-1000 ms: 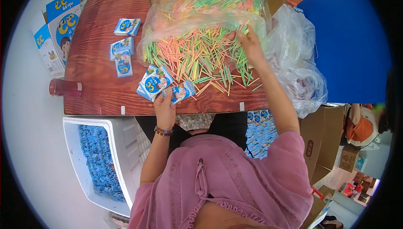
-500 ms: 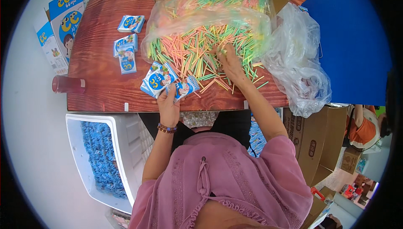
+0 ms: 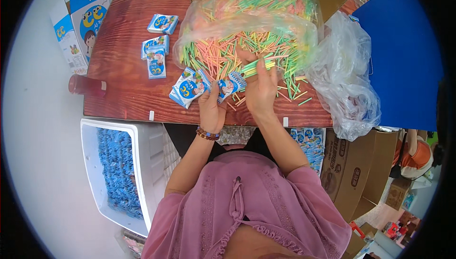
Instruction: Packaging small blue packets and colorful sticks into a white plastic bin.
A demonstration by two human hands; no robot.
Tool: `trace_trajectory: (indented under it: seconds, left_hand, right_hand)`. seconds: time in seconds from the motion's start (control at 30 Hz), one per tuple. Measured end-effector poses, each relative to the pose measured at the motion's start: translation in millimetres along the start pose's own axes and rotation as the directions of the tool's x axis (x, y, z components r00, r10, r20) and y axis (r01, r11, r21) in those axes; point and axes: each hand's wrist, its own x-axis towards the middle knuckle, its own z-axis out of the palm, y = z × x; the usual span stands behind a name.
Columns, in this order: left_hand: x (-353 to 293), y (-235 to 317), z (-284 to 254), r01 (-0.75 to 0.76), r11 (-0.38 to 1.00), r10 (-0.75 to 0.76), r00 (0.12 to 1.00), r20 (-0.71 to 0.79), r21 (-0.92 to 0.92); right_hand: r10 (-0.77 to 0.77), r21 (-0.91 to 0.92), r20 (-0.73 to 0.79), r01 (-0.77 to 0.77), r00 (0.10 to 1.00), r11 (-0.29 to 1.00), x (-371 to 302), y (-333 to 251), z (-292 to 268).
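Observation:
Between the fingers of my left hand is a small blue-and-white packet. Right beside it is a cluster of similar packets; whether my left hand also grips those, I cannot tell. My right hand is closed around a small bunch of thin coloured sticks, green, yellow and pink, close to the packet's open-looking right end. Beyond both hands, a heap of loose sticks spills from a large clear plastic bag onto the red-brown wooden table.
Several packets lie at the table's left, near a pink-tinted cup. Below that side stands a white foam box full of blue packets. Crumpled clear plastic and a blue panel are at right, above a cardboard box.
My right hand has come out of the stick heap toward my body and left hand, now with a bunch of sticks. My left hand still holds the packet. The whole view has shifted slightly.

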Motion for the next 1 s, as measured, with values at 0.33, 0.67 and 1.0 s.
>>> trace_trajectory:
  seconds: [0.33,0.67,1.0]
  left_hand:
    - [0.9,0.9,6.6,-0.130,0.991,0.131,0.991,0.009,-0.015]
    - [11.1,-5.4,-12.3,-0.141,0.990,0.138,0.986,0.096,0.025]
    - [22.5,-3.9,-23.9,-0.097,0.993,0.099,0.995,0.022,-0.074]
  right_hand:
    - [-0.004,-0.186,-0.010,0.002,1.000,0.982,-22.8,18.3,8.6]
    - [0.129,-0.449,0.034,-0.100,0.991,0.888,-24.6,25.5,-10.2]
    - [0.009,-0.544,0.111,0.053,0.994,0.837,9.7,6.5,-30.5]
